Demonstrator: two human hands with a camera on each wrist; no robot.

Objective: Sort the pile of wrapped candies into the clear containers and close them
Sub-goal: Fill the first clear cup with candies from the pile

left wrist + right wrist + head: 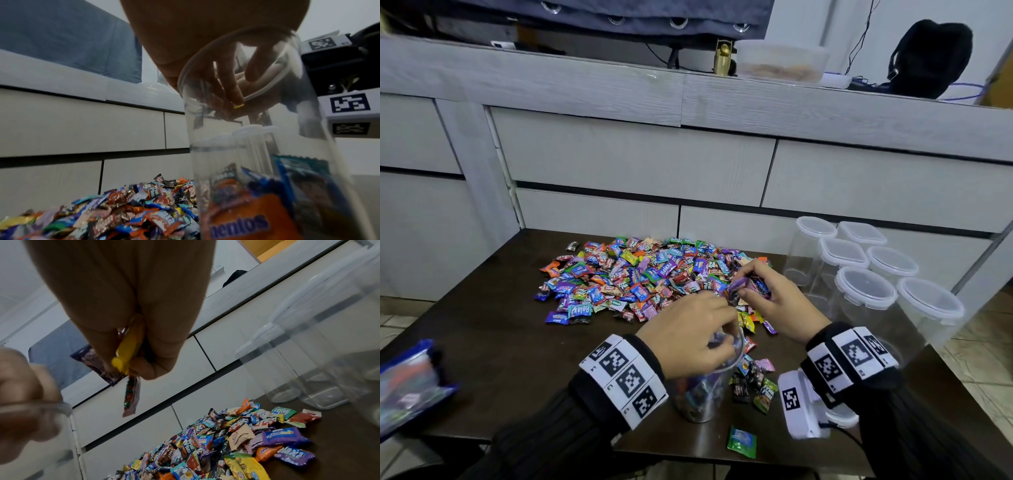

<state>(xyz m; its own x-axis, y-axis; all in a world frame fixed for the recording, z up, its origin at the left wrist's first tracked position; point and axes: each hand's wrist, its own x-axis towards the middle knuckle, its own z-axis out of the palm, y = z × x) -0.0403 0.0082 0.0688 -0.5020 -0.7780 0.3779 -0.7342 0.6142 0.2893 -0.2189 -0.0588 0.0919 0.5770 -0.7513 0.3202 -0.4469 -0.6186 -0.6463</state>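
Left hand (690, 334) over mouth of open clear plastic container (702, 394) near front edge of dark bench (500, 325); fingers (228, 81) curled inside rim, hold on a candy not discernible. Right hand (774, 294) above right side of multicoloured pile of wrapped candies (640, 274), grip clamped on several wrappers (128, 353). Six lidded clear containers (866, 270) at right edge.

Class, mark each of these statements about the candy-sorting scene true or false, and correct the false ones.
1. The right hand holds several wrapped candies. True.
2. The open container under the left hand is empty. False: candies lie in it.
3. The containers at the right have lids on. True.
4. The candy pile lies on the floor. False: it lies on the dark table.
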